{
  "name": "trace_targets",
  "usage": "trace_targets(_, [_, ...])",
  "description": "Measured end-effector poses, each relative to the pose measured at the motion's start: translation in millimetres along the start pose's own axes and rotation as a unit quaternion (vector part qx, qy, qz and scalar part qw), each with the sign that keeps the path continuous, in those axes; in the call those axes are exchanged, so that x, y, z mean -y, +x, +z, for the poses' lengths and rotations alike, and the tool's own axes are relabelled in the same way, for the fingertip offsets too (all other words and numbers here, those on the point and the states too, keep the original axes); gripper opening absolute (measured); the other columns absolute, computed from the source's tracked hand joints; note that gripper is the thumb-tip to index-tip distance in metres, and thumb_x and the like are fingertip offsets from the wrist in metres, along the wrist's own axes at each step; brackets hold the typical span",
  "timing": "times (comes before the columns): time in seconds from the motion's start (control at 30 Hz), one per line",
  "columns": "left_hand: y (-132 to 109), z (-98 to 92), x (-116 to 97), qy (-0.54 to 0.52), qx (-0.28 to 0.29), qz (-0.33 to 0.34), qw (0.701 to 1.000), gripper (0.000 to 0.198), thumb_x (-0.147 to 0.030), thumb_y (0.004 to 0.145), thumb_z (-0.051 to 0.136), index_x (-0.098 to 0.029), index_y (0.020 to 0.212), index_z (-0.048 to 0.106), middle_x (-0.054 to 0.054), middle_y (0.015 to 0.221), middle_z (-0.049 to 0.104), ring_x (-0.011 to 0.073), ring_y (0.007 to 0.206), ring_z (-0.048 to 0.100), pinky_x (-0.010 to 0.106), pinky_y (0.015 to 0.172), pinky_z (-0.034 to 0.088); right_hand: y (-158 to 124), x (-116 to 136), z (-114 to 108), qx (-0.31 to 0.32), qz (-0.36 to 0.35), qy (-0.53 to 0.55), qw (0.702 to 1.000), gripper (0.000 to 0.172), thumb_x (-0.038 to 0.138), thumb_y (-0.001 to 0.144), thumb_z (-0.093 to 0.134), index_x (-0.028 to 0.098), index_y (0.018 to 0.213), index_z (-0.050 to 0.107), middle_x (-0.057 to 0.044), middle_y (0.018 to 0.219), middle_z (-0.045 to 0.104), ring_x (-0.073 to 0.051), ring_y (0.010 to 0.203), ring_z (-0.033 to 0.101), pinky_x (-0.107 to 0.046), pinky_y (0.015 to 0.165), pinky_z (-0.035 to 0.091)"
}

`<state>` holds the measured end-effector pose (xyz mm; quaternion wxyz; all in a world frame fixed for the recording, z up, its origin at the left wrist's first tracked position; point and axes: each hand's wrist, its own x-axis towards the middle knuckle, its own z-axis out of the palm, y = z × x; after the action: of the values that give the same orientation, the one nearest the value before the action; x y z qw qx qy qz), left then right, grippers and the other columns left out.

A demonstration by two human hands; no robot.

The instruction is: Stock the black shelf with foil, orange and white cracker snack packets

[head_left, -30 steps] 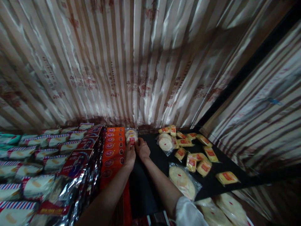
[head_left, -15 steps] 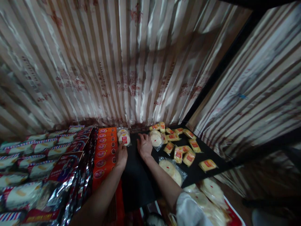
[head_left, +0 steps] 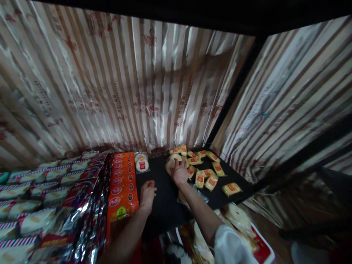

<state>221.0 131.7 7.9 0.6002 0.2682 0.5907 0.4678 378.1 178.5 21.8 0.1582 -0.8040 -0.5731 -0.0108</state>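
My right hand [head_left: 180, 172] is over a clear bag of pale round flat cakes [head_left: 173, 162], its fingers on the bag's right side, gripping it. Part of the bag is hidden under the fingers. My left hand [head_left: 148, 192] hovers above the black surface [head_left: 161, 205], fingers loosely curled with nothing visible in them. Beyond it, a smaller clear pack of white round cakes with a red label [head_left: 142, 163] lies against the back. Under my right forearm, another bag of round cakes [head_left: 202, 194] is mostly covered.
Several small yellow packets with red labels [head_left: 211, 182] are scattered at right. An orange strip of packets [head_left: 118, 183] and rows of white-and-purple snack bags [head_left: 55, 190] fill the left. Striped sheeting [head_left: 154, 91] hangs behind, and a dark post [head_left: 233, 88] stands at the corner.
My left hand has drawn back from the small labelled pack, which stays at the back. My right hand has moved from the bare surface onto the bag of round cakes. The view has shifted.
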Motion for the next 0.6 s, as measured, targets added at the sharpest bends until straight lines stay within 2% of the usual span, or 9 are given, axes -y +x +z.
trace_targets(0.1, [-12,1.2,-2,-0.029,0.017,-0.027,0.999,0.006,-0.014,0.076,0.057,-0.014,0.082,0.060,0.010,0.094,0.064,0.0126,0.067,0.062,0.021,0.053,0.044,-21,13,-4,0.033,-0.034,0.056,0.997,0.041,0.022,0.083,0.046,0.021,0.124,0.050,-0.013,0.120,0.050,-0.023,0.103,0.052,-0.029,0.078,0.043])
trace_targets(0.23, [-21,0.2,-7,-0.092,0.035,-0.085,0.991,0.015,-0.024,0.082,0.053,-0.015,0.094,0.057,0.011,0.098,0.064,0.0141,0.070,0.064,0.026,0.062,0.051,-64,33,-6,0.019,-0.089,0.098,0.991,0.037,0.020,0.083,0.045,0.023,0.119,0.053,-0.009,0.116,0.051,-0.021,0.103,0.052,-0.027,0.078,0.045])
trace_targets(0.37, [-24,-3.1,-8,-0.139,0.043,-0.128,0.981,0.020,-0.031,0.085,0.050,-0.014,0.082,0.060,0.009,0.083,0.066,0.0145,0.064,0.064,0.026,0.061,0.051,-107,49,-7,0.031,-0.159,0.131,0.978,0.040,0.016,0.081,0.045,0.022,0.120,0.054,-0.010,0.110,0.057,-0.023,0.101,0.051,-0.031,0.084,0.046])
trace_targets(0.5, [-22,-11.1,-4,-0.166,0.004,-0.136,0.977,0.010,-0.021,0.080,0.055,-0.015,0.072,0.059,0.002,0.064,0.063,0.0120,0.054,0.060,0.022,0.056,0.048,-131,51,-4,0.049,-0.208,0.222,0.951,0.044,0.020,0.080,0.048,0.016,0.124,0.050,-0.010,0.113,0.060,-0.024,0.104,0.051,-0.035,0.094,0.042])
trace_targets(0.6, [-21,-18.5,-4,-0.185,-0.028,-0.141,0.972,0.008,-0.017,0.081,0.051,-0.015,0.077,0.058,-0.001,0.058,0.059,0.0102,0.047,0.056,0.020,0.049,0.044,-130,43,0,0.044,-0.173,0.307,0.935,0.036,0.022,0.084,0.043,0.016,0.117,0.054,-0.010,0.110,0.062,-0.022,0.103,0.053,-0.035,0.095,0.041])
